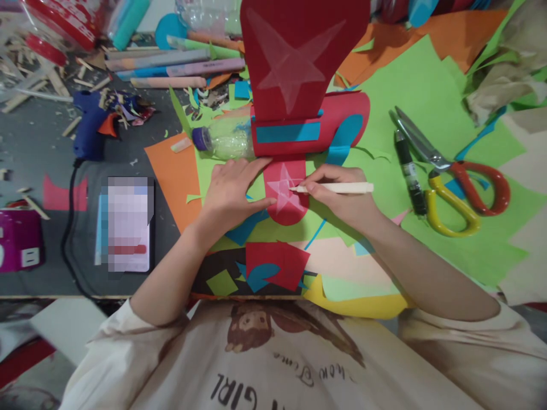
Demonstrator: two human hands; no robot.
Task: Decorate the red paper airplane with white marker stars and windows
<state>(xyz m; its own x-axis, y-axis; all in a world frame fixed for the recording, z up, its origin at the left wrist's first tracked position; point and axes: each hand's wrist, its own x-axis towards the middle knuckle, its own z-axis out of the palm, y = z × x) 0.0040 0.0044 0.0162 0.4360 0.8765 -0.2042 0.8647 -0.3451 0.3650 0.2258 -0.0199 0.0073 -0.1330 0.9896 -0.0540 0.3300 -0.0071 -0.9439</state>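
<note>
My right hand [342,193] grips a white marker pen [348,187], its tip on a pale star [285,189] drawn on the small red paper wing [277,213]. Fingers spread, my left hand [235,191] lies flat with thumb and forefinger along that wing's left edge. The wing joins a clear plastic bottle [231,139] with a purple cap, lying on its side and wrapped in red paper [299,145] with blue strips. On the far side, a larger red wing [294,34] carries another pale star.
Scissors [444,165] and a black pen [410,173] lie right on green paper [427,80]. A blue glue gun [89,122] with a black cord and a phone [130,222] are left. Several markers [171,60] and paper scraps lie beyond the bottle.
</note>
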